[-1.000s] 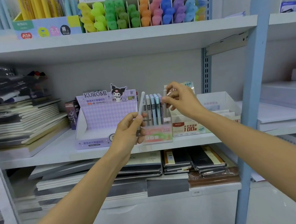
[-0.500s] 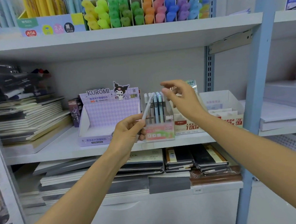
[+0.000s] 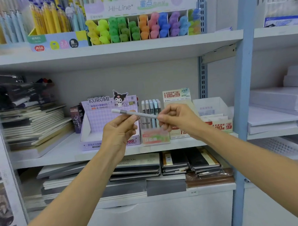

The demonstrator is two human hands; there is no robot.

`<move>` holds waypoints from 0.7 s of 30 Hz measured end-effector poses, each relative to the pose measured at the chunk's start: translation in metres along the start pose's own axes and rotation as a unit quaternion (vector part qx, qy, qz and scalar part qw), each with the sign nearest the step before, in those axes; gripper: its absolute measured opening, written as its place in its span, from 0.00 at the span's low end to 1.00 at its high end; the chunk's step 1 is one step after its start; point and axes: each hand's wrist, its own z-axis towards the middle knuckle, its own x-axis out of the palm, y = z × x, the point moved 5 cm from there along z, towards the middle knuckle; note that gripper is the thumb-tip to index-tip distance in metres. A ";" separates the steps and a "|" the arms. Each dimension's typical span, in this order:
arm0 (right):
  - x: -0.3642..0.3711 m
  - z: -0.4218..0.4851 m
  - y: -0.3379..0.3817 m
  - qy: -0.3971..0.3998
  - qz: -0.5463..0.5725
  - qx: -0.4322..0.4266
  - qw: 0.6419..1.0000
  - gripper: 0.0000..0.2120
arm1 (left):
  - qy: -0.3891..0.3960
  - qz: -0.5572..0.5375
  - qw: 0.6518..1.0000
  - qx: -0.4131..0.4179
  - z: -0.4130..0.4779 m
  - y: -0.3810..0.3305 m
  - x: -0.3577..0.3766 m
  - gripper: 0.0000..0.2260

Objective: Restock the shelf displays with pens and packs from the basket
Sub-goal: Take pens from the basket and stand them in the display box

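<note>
Spanning the gap between both hands, a slim grey pen with a paler left tip (image 3: 139,114) is held in the air in front of the white middle shelf (image 3: 47,156). The left hand (image 3: 118,132) is closed on the pen's left half, with the barrel caught between the thumb and the curled fingers. The pen's right end is pinched by the thumb and forefinger of the right hand (image 3: 178,119), whose other fingers are folded in. The pen is tilted slightly, its left end higher.

Directly behind it, a small clear display case of upright pastel pens (image 3: 151,111) is seen standing on the shelf, partly hidden by the hands. A purple cardboard display box printed "KUROMI" (image 3: 101,121) is set just to the left of the case, and a beige carded pack display (image 3: 176,97) just to its right, with a white open carton (image 3: 213,104) beyond. Stacked notebooks (image 3: 34,124) are piled at the shelf's left end. Rows of coloured highlighters (image 3: 144,26) are ranged on the shelf above, and dark-covered notebooks (image 3: 141,166) are stacked on the one below.
</note>
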 end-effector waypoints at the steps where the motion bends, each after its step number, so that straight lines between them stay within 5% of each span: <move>1: 0.004 -0.004 -0.003 0.015 0.001 0.006 1.000 0.08 | -0.004 -0.005 1.000 0.003 -0.002 -0.001 0.001 0.08; 7: 0.023 -0.020 -0.007 0.157 -0.051 0.077 0.983 0.09 | 0.000 0.063 0.998 0.024 -0.013 -0.007 0.007 0.16; 14: 0.022 -0.004 0.037 -0.031 -0.023 -0.038 0.999 0.12 | 0.016 0.167 0.985 0.045 -0.020 -0.008 0.019 0.09; 21: 0.035 0.002 0.047 0.019 -0.038 -0.059 0.997 0.09 | 0.031 0.240 0.966 0.086 -0.019 -0.005 0.026 0.06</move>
